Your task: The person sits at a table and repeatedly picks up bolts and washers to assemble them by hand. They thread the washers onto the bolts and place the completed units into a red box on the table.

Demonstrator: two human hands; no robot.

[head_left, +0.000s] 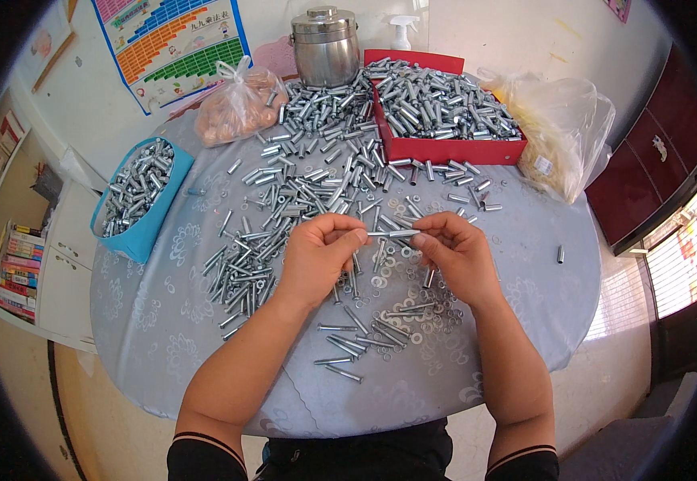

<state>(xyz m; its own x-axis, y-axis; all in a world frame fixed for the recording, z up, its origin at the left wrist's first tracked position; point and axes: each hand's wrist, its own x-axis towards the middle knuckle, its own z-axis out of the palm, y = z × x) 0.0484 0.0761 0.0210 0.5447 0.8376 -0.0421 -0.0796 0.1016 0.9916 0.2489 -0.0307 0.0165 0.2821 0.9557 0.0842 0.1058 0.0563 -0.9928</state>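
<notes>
Between my two hands, above the middle of the table, a silvery bolt with a metal sleeve (397, 234) lies level. My left hand (320, 252) is closed, pinching its thinner left end between thumb and fingertips. At the thicker right end, my right hand (462, 255) grips it in a similar pinch. Long bolts (244, 276) are heaped beside and beyond my left hand. Flat washers and small rings (413, 309) lie scattered below my right hand. Several loose bolts (360, 341) rest between my forearms. Metal sleeves (348, 172) spread beyond both hands.
A red box (453, 151) full of sleeves stands at the back right, beside a clear plastic bag (569, 120). At left is a blue bin (144, 216) of metal parts. A tied bag (240, 108) and steel pot (326, 52) stand behind. One sleeve (560, 254) lies far right.
</notes>
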